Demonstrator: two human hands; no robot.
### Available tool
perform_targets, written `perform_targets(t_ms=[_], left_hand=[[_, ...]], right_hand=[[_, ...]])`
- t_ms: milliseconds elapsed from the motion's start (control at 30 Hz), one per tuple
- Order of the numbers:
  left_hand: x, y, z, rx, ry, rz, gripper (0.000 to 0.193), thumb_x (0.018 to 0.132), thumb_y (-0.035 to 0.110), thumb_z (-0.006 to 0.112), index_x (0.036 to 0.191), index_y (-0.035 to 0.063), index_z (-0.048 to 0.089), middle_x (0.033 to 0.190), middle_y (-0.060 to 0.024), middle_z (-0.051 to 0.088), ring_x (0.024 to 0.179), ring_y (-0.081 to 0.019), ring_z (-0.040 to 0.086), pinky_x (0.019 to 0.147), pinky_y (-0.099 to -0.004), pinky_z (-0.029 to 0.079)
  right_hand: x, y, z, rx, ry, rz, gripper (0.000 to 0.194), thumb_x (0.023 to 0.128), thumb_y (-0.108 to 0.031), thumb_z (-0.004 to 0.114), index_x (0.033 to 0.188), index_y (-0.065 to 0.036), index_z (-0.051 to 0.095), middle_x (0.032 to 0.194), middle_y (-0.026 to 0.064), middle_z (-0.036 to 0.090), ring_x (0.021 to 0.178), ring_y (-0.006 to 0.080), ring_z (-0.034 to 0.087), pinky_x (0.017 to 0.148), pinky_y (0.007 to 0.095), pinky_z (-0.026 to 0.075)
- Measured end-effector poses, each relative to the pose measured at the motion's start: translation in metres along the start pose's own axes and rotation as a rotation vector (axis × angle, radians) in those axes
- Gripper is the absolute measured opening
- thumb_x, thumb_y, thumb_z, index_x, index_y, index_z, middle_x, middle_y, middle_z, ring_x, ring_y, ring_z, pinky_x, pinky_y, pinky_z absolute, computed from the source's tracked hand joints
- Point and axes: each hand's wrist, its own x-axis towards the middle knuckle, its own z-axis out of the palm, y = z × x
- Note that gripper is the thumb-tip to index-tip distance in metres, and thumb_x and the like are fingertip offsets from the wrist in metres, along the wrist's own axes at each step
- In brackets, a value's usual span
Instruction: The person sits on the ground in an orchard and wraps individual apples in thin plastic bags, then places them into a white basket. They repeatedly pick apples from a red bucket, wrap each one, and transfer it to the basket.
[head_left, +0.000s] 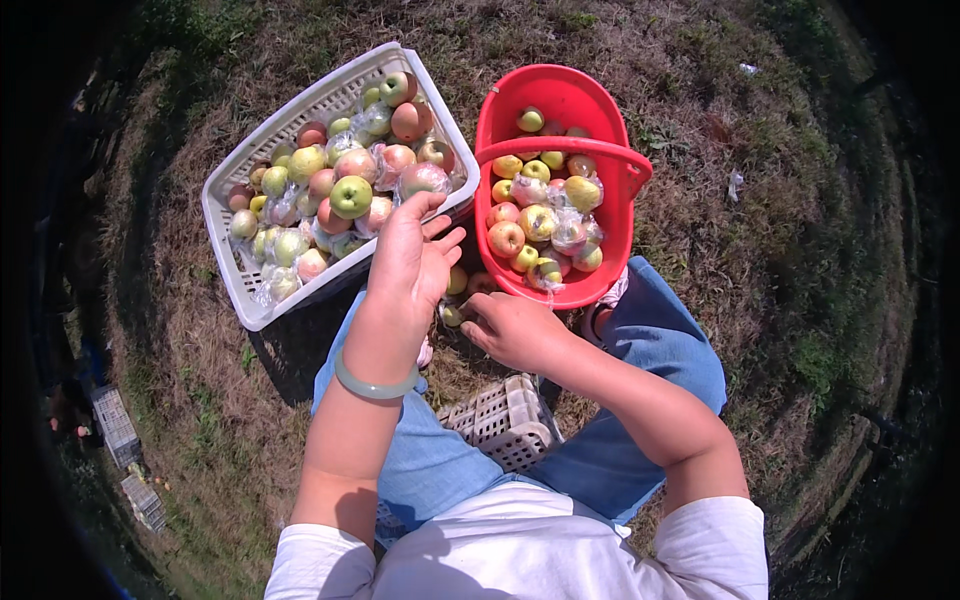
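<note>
My left hand is raised by the near right corner of a white plastic crate, fingers apart and nothing visible in it. The crate holds many apples, some in clear plastic film; a green apple lies on top. To its right stands a red plastic bucket with an arched handle and more apples, several of them wrapped. My right hand is below the bucket's near rim with its fingers curled. Its fingertips are beside a small yellow-green apple low between my legs. Whether they grip anything is hidden.
Under me is an off-white slatted plastic crate, between my jeans-clad legs. Dry grass surrounds everything. At the far left are a grey crate and another crate. Scraps of plastic film lie on the right.
</note>
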Motion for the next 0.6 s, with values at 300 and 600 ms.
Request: perform_targets(t_ms=[300, 600], left_hand=[[-0.001, 0.0, 0.007, -0.096, -0.02, -0.019, 0.065, 0.086, 0.024, 0.068, 0.138, -0.003, 0.039, 0.15, -0.0303, 0.026, 0.142, -0.0484, 0.028, 0.12, -0.0535, 0.016], [0.001, 0.005, 0.01, -0.162, -0.036, -0.014, 0.064, 0.085, 0.021, 0.069, 0.136, -0.0029, 0.037, 0.148, -0.0316, 0.027, 0.141, -0.0454, 0.028, 0.12, -0.0495, 0.02]], right_hand=[[-0.019, 0.053, 0.019, -0.583, -0.193, 0.075, 0.021, 0.087, -0.027, 0.064, 0.099, -0.009, 0.066, 0.093, 0.0109, 0.068, 0.09, 0.0284, 0.069, 0.075, 0.0416, 0.055], [0.023, 0.161, 0.005, -0.662, 0.187, 0.264, 0.033, 0.085, -0.019, 0.063, 0.118, -0.011, 0.065, 0.121, 0.0174, 0.059, 0.103, 0.0358, 0.061, 0.083, 0.0503, 0.054]])
